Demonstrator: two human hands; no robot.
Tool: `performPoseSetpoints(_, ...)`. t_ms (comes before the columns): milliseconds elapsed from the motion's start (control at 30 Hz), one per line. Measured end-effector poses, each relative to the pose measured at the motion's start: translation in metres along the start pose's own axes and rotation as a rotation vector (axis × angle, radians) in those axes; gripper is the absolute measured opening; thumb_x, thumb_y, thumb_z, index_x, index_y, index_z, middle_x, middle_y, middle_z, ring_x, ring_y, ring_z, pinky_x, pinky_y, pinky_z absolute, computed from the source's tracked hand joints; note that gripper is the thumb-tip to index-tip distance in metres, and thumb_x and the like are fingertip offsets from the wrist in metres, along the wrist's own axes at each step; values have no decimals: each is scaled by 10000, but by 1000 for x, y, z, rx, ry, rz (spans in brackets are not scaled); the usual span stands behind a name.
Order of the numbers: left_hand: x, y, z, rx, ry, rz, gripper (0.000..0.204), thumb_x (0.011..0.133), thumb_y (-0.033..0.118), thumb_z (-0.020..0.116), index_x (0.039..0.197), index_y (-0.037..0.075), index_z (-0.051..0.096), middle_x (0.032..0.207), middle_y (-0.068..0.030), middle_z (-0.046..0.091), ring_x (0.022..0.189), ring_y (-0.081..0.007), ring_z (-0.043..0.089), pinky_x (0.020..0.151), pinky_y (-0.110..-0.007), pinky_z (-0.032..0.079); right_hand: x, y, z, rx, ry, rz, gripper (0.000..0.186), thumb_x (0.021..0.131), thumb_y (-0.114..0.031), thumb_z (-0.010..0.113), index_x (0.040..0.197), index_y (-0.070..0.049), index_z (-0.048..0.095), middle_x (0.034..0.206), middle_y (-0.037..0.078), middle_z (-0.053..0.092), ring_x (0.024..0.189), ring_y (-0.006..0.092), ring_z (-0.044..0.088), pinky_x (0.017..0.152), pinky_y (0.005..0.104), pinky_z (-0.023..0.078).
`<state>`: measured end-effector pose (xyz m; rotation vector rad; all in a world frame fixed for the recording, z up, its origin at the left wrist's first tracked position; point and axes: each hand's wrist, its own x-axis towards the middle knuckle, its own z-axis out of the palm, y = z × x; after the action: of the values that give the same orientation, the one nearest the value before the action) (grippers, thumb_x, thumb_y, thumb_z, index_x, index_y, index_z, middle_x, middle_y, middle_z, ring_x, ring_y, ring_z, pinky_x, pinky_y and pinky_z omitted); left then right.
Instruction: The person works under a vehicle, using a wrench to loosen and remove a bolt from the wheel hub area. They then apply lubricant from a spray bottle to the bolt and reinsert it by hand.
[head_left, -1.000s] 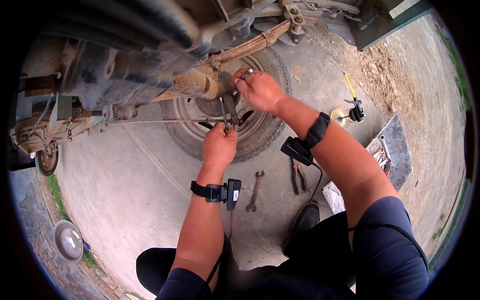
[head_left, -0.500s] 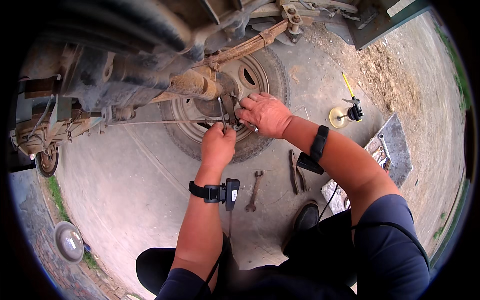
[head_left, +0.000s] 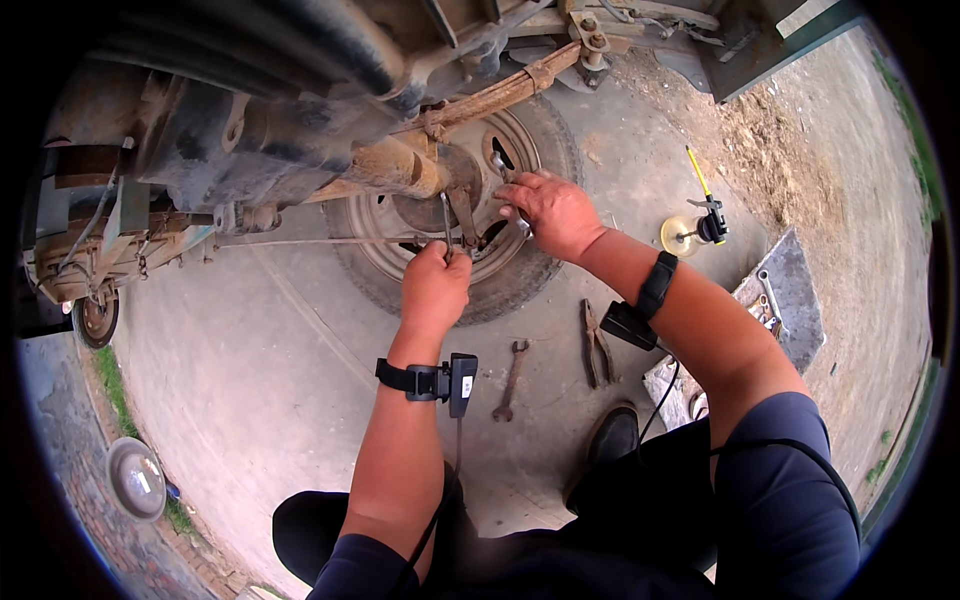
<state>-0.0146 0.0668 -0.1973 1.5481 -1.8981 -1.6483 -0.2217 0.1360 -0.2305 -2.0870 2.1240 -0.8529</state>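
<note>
My left hand (head_left: pixel 436 290) is closed round a slim metal wrench (head_left: pixel 447 218), which stands upright against the rusty linkage (head_left: pixel 462 208) by the wheel hub. My right hand (head_left: pixel 555 215) grips a second silver wrench (head_left: pixel 524 227), its ends showing above and below my fingers, just right of that linkage. Behind both hands is a dusty tyre (head_left: pixel 540 285) on a steel rim, under the rusty axle housing (head_left: pixel 385 165). A thin rod (head_left: pixel 320 242) runs leftward from the linkage.
On the concrete lie an open-ended wrench (head_left: pixel 511 380) and long pliers (head_left: pixel 596 345). A tool tray (head_left: pixel 800 300) and a yellow-handled hand pump (head_left: pixel 712 220) stand at the right. A metal bowl (head_left: pixel 135 478) is at lower left. Leaf spring and chassis (head_left: pixel 490 98) overhang the work.
My right hand, with its wrench, first dropped from the hub, then shifted right and slightly up, away from the linkage. My left hand stays on its wrench, moved only slightly.
</note>
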Motion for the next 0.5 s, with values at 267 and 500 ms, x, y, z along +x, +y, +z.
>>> performPoseSetpoints(267, 2, -7, -3, 13, 16, 32, 259, 931, 188, 567, 765, -4, 514, 568, -82, 531, 469, -162, 564, 473, -336, 447, 52, -13, -23, 986, -11, 837, 439, 1006, -435, 555, 872, -33, 670, 612, 39, 570, 533, 150, 574, 556, 303, 493)
performPoseSetpoints(500, 0, -3, -3, 17, 10, 25, 225, 923, 162, 569, 752, 26, 517, 622, -40, 551, 470, -121, 516, 457, -286, 422, 56, -5, -7, 1116, -28, 1000, 358, 988, -348, 519, 864, -37, 644, 662, 47, 578, 522, 157, 559, 510, 310, 460)
